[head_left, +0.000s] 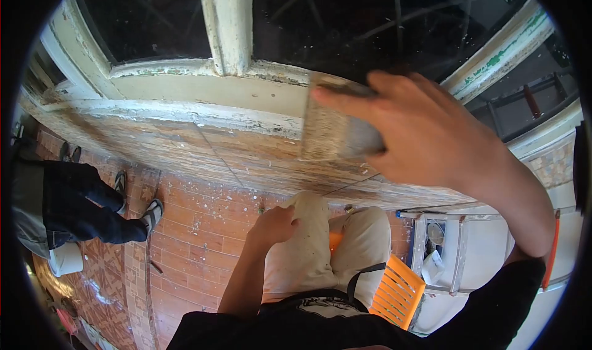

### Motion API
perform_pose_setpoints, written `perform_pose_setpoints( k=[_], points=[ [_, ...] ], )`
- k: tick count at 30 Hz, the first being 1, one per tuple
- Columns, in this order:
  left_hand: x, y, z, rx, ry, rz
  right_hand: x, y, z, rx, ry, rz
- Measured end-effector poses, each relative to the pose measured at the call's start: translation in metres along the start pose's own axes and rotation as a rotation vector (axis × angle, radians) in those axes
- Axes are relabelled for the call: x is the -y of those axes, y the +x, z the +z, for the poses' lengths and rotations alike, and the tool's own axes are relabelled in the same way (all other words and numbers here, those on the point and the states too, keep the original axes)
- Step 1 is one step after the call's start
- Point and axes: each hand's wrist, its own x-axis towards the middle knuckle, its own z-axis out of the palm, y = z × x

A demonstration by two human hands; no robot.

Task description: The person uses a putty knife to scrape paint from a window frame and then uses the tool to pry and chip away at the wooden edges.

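Observation:
My right hand [425,125] is raised at the window and wrapped round a flat, worn, brownish-grey block or pad [330,125], slightly blurred. The block lies against the lower rail of the white wooden window frame [231,97], whose paint is chipped, with green patches on the right-hand bar. My left hand [274,223] rests on my knee in light trousers, its fingers curled; whether it holds anything is hidden. Dark glass panes [333,26] fill the frame above.
Another person [80,202] in dark trousers and sandals stands at the left beside a white bucket [66,259]. Under me is an orange slatted seat [398,291]. A ladder [459,254] lies at the right. White flecks dot the tiled floor [191,239].

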Motion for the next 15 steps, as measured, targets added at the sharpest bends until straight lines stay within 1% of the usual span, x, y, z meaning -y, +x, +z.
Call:
perform_pose_setpoints(
  k=[1,2,4,5,7,8,10,14,15],
  points=[
    [0.001,0.004,-0.002,-0.003,0.003,0.003,-0.002,0.003,0.002,-0.053,0.017,-0.045],
    [0.0,0.004,-0.002,0.0,0.013,0.007,-0.003,0.001,0.002,-0.059,0.02,-0.034],
    [0.0,0.0,-0.003,-0.074,-0.032,0.045,-0.003,0.002,-0.001,-0.081,-0.086,-0.103],
    [0.001,-0.004,-0.004,-0.072,-0.029,0.043,-0.003,0.0,-0.006,-0.082,-0.082,-0.103],
    [-0.002,-0.013,-0.008,-0.023,-0.1,0.001,-0.005,-0.007,-0.015,0.13,-0.142,0.058],
    [-0.004,-0.014,-0.011,-0.017,-0.107,-0.001,-0.006,-0.007,-0.012,0.139,-0.14,0.055],
    [-0.011,-0.013,-0.02,-0.067,-0.148,0.035,-0.004,-0.007,-0.009,0.01,-0.241,-0.014],
    [-0.021,-0.013,-0.024,-0.088,-0.231,0.062,0.001,-0.001,-0.012,0.007,-0.276,-0.012],
    [-0.018,-0.014,-0.019,-0.046,-0.227,0.062,0.002,-0.001,-0.013,0.038,-0.272,-0.006]
  ],
)
